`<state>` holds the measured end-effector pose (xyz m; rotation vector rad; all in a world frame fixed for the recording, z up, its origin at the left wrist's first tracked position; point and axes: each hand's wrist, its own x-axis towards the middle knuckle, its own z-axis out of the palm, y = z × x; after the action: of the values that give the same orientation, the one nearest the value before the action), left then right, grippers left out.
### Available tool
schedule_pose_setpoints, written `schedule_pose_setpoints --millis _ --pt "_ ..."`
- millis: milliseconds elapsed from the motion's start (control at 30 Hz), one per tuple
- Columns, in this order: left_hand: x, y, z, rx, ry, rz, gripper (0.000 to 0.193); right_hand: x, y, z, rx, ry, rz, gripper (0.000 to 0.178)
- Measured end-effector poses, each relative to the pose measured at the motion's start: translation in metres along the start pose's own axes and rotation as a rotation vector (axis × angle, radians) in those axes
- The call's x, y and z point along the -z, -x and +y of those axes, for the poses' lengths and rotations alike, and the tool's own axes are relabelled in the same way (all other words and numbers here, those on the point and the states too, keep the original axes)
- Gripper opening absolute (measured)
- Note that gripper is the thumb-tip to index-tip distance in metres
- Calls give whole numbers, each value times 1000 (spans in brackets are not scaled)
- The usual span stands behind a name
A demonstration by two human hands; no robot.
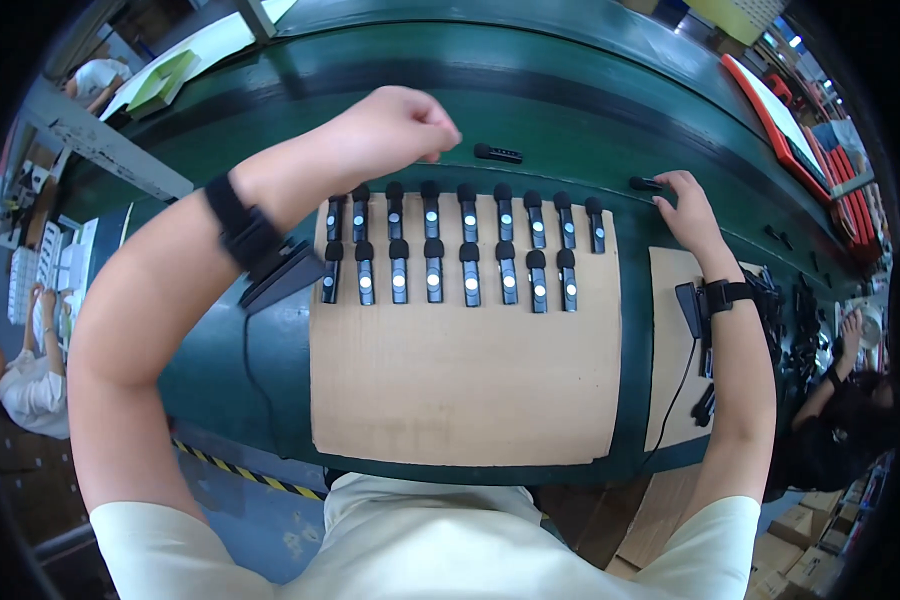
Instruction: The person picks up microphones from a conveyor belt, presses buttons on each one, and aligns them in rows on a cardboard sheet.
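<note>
Small black microphones with foam tops stand out in two rows on a flat cardboard sheet (460, 390); most show a pale round spot on the body, like this microphone (434, 285). My left hand (405, 125) is raised beyond the back row with its fingers curled closed; whatever they may hold is hidden. One loose microphone (498, 154) lies on the green surface just right of it. Over at the right, my right hand (685, 208) pinches the end of another microphone (645, 184) between thumb and fingers.
A second cardboard sheet (675, 290) at the right lies beside a pile of black parts (800, 325). Red trays (780, 125) stand at the far right. Black boxes on straps sit on both my forearms, with cables trailing. Other people work at either side.
</note>
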<state>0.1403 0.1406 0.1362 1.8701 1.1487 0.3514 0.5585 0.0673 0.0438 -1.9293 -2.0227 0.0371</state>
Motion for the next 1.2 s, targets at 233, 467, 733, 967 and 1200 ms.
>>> schedule_pose_setpoints --millis 233,467,733,967,1200 --pt "-21 -75 -15 172 -278 7 18 -29 -36 -1 6 17 -109 27" --pt "-39 -117 -43 104 -719 -80 24 -25 -39 -13 -141 -380 -160 27" --pt "-35 -116 -36 197 -794 -89 21 6 -19 -49 -156 -1085 77 23" --pt "-32 -51 1 53 -299 -42 20 50 40 -115 -332 -1720 -112 34" --pt "-59 83 40 -207 331 -223 20 64 125 -200 -232 -1375 -242 39"
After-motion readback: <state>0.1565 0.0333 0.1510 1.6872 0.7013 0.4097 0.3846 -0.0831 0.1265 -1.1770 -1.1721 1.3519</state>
